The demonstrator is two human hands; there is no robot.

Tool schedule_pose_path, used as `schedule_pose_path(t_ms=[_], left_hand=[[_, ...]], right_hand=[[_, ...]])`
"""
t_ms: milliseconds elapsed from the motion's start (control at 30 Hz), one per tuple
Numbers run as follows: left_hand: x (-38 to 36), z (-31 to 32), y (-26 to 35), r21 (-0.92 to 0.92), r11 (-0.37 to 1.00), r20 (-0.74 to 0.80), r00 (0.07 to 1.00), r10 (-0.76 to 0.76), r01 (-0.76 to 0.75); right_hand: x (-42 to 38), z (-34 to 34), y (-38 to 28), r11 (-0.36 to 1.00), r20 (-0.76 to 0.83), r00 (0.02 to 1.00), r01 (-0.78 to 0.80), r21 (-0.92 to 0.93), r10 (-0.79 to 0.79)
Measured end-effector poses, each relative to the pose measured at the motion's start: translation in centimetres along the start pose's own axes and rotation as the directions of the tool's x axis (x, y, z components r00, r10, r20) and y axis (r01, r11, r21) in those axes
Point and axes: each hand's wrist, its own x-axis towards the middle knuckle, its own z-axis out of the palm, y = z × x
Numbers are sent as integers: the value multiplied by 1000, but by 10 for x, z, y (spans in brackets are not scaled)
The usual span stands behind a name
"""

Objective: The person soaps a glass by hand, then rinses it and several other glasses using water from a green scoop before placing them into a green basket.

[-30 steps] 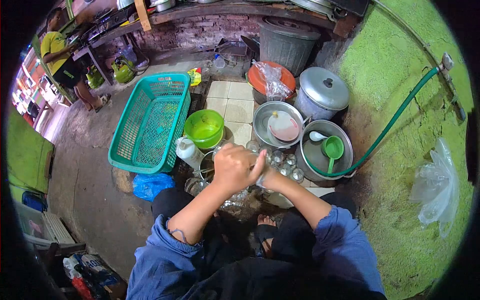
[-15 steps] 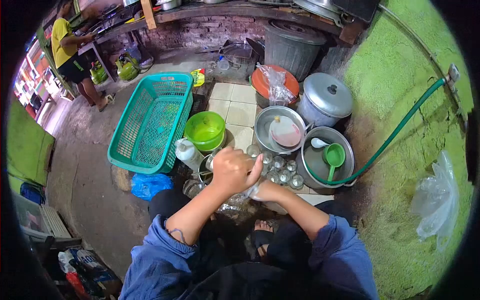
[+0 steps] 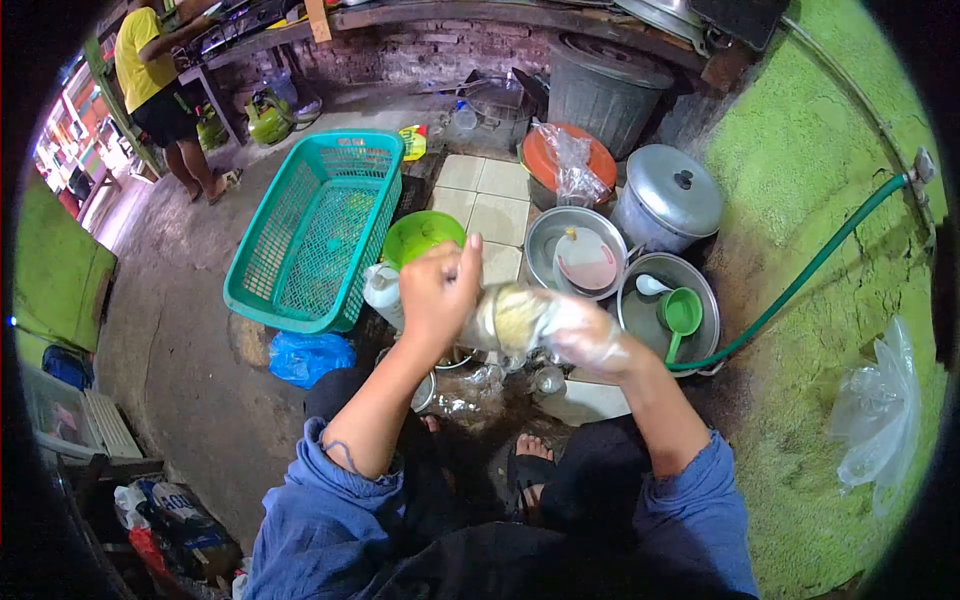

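Note:
My left hand [image 3: 438,290] is raised over the wash area and grips one end of a clear drinking glass [image 3: 512,318] held on its side. My right hand [image 3: 588,337], covered in soap foam, closes on the glass's other end. A yellowish sponge shows through the glass. Below the hands a few more glasses [image 3: 546,380] stand on the wet floor, partly hidden by my arms. A white squeeze bottle [image 3: 381,290] stands just left of my left hand.
A teal basket [image 3: 318,232] lies at the left, a green bowl [image 3: 420,234] beside it. A metal basin [image 3: 560,238] holds a pink plate; a pot [image 3: 640,310] holds a green ladle [image 3: 680,315] and a green hose [image 3: 800,275]. A person in a yellow shirt [image 3: 148,62] stands far left.
Both hands have lifted the glass up from the cluster on the floor and turned it sideways. My right hand has come out from behind the left and shows foam.

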Motion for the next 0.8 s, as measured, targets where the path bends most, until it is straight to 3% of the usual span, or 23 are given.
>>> schedule_pose_path(t_ms=[33,67,133,167,200,233,267,333,400,433,467,567,633,733,800], left_hand=[[2,0,0,-236,961,12,989,-146,144],[5,3,-8,-232,961,13,989,-150,149],[10,8,-17,-497,694,114,832,-543,521],[10,2,-20,-457,615,228,753,-617,642],[10,0,-22,-459,616,224,755,-617,640],[10,0,-26,-516,501,321,699,-639,695],[8,2,-32,-556,374,421,640,-643,742],[2,14,-44,-579,334,433,628,-647,744],[-5,16,-25,-604,-90,663,438,-607,792],[-11,18,-25,-604,-58,656,455,-602,795],[-16,27,-41,-604,-6,629,473,-617,797],[-23,33,-25,-585,109,567,502,-653,803],[-28,35,-26,-568,108,590,495,-638,816],[-25,32,-33,-570,78,613,487,-622,818],[-22,27,-51,-554,143,581,504,-639,820]], right_hand=[[5,1,-7,984,28,999,35,172,-40],[3,-3,-11,962,-92,994,84,259,-62],[2,-8,-19,901,-375,920,254,351,-113],[6,-7,-26,902,-371,922,253,349,-115],[10,-4,-34,928,-402,837,342,-146,-371],[13,-2,-38,719,-300,738,344,-604,-605],[18,12,-28,667,-320,694,306,-680,-645],[23,34,-11,323,-83,776,161,-933,-626],[30,39,18,-297,280,723,108,-949,-632],[33,37,17,-396,365,679,119,-911,-637],[36,34,12,-396,365,674,116,-911,-642],[42,30,-15,-242,160,676,-29,-970,-720],[44,31,-2,-265,171,696,-29,-964,-698],[35,52,18,-319,276,722,81,-944,-634],[29,48,35,-368,353,793,176,-913,-496]])
